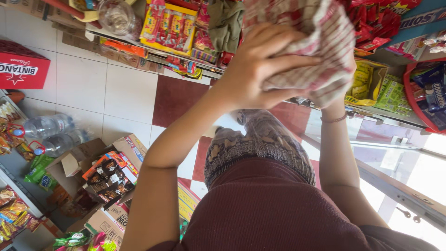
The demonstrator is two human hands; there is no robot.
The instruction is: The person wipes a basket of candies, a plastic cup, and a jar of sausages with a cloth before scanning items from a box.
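My left hand (260, 69) presses its spread fingers over a bunched red-and-white checked cloth (325, 37), gripping it from the left at chest height. My right hand (335, 110) reaches up into the cloth from below. Only its wrist, with a thin bracelet, shows, and the fingers are hidden in the folds. Below the arms I see my dark red top and a patterned skirt (260, 144).
Behind the cloth are shelves of snack packets (169, 25). An open cardboard box of dark packets (109, 179) sits on the floor at lower left, beside large water bottles (46, 135) and a red box (21, 65). A glass counter (399, 153) stands at right.
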